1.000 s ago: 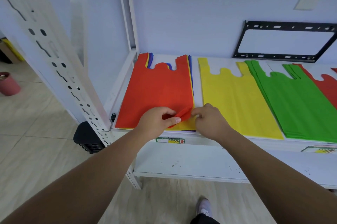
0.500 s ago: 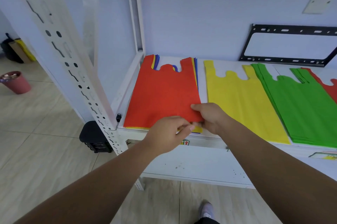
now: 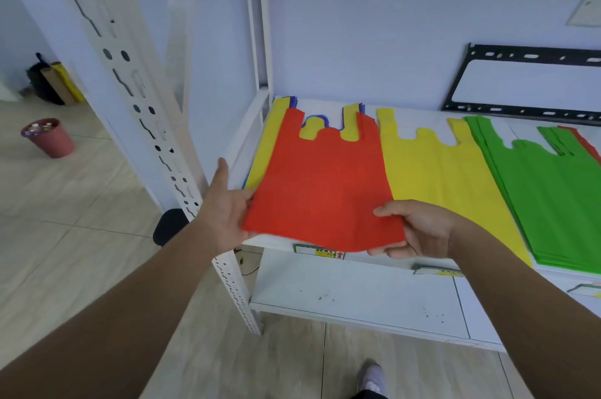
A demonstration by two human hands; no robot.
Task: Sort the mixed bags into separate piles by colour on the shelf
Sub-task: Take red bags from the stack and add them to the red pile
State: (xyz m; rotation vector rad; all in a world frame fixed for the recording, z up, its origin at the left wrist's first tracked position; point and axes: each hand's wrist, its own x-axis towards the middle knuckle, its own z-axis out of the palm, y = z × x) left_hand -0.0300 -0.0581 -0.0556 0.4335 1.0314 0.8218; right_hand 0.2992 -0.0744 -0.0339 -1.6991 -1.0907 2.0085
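I hold a red bag lifted off the mixed stack at the shelf's left end. My right hand pinches its bottom right corner. My left hand holds its bottom left edge, thumb raised and fingers under the bag. The bag's lower edge hangs past the shelf front. A yellow bag tops the mixed stack, with blue edges showing beneath. To the right lie a yellow pile, a green pile and a sliver of a red pile at the far right.
A white perforated upright stands close to my left hand. The white shelf has a lower board beneath it. A black metal bracket leans against the back wall. A red bucket sits on the floor at left.
The red bag has come off the mixed stack and toward me, baring the yellow bag beneath. My left hand shifted from the bag's right corner to its left edge.
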